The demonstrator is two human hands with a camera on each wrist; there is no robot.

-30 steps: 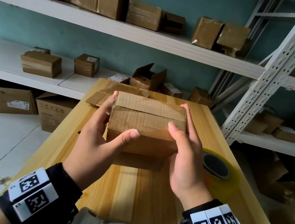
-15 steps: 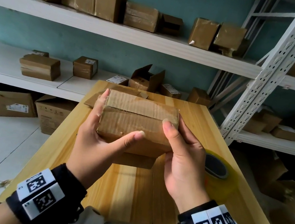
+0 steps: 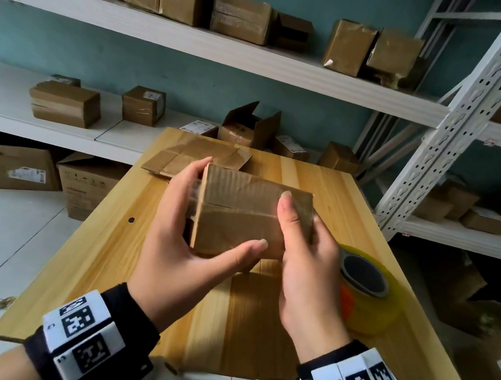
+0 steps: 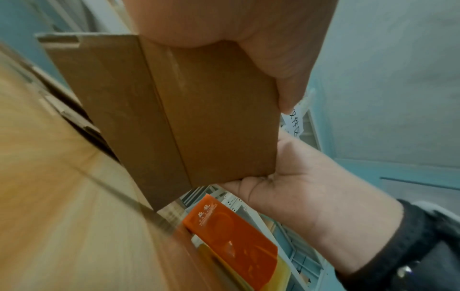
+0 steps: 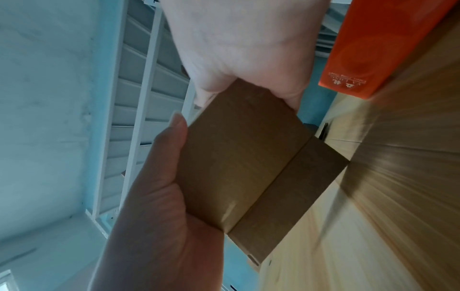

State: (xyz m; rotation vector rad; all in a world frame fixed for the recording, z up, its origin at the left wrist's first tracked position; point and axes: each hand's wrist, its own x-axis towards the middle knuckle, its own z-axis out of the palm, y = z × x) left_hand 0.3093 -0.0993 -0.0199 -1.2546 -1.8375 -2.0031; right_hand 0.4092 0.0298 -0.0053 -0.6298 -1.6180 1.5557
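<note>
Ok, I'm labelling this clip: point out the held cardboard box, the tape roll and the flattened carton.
cardboard box (image 3: 233, 223), head view, near face below the seam.
tape roll (image 3: 371, 315), head view, yellow outer wall.
flattened carton (image 3: 175, 153), head view, flat upper panel.

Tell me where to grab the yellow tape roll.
Probably from above: the tape roll lies flat on the table, hole up, so hook inside the core and pinch the outer wall. Approach its right side; the right hand and box crowd its left.
</note>
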